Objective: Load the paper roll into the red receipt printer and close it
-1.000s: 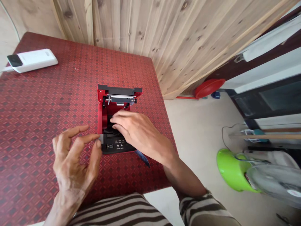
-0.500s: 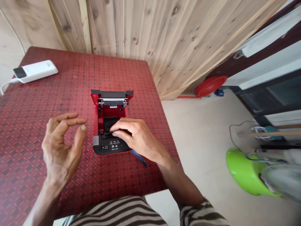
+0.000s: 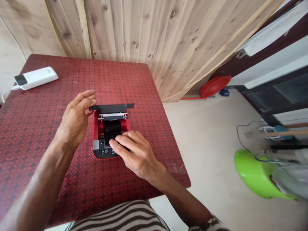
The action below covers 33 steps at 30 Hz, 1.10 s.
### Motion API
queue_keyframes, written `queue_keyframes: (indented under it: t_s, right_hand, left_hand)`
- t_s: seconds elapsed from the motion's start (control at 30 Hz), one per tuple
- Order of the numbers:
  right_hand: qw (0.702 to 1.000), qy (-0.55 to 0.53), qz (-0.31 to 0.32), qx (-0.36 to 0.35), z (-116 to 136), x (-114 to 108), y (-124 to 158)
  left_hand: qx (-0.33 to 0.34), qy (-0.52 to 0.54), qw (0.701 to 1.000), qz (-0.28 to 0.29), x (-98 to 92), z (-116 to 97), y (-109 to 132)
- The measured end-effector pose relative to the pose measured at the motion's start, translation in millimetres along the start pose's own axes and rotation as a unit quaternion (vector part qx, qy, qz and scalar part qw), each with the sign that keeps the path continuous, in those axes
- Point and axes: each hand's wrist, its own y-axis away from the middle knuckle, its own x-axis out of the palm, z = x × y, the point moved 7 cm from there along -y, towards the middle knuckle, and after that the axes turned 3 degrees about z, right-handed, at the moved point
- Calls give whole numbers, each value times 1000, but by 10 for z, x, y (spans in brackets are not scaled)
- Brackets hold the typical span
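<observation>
A small red and black printer [image 3: 95,128] stands on the table with its lid [image 3: 109,109] raised partway, roller on the underside. A wide black strip [image 3: 112,129] runs from inside the printer towards its front panel. At the lid's left end is my left hand [image 3: 78,117], fingers bent round the corner; the exact contact is partly hidden. My right hand [image 3: 134,152] lies over the right part of the front panel, thumb and fingers closed on the near end of the black strip. Those fingers cover some of the panel's buttons.
The red patterned table [image 3: 125,179] meets a plank wall [image 3: 137,32]. A white power bank [image 3: 39,78] with a cable lies at the far left. On the floor to the right are a green plastic stool or tub [image 3: 252,175] and a red basin [image 3: 216,86].
My left hand has moved from beside the printer up to the lid's left end. The lid has tipped further down. More of the black strip shows, drawn over the front panel by my right hand.
</observation>
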Motion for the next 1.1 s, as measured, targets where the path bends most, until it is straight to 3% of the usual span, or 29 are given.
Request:
queue_keyframes:
  t_s: [0.17,0.27,0.77,0.9,1.0,1.1]
  right_hand:
    - [999,47,-7,15,50,-19,54]
    - [997,26,-21,63,-11,-28,68]
    - [993,-31,55,100,-23,41,123]
    - [987,-93,-28,124,-79,-136,222]
    - [972,-93,-103,188,-204,-263,355]
    - [958,-86,-103,254,-344,-235,465]
  left_hand:
    - [-40,-17,999,21,-182,281,549]
    - [-69,-34,996,33,-242,450,720]
    - [-26,-55,998,34,-280,542,737]
    - [-28,-35,998,36,-358,549,890]
    - [-23,-46,998,40,-413,543,1006]
    - [-24,-61,998,21,-421,538,1049]
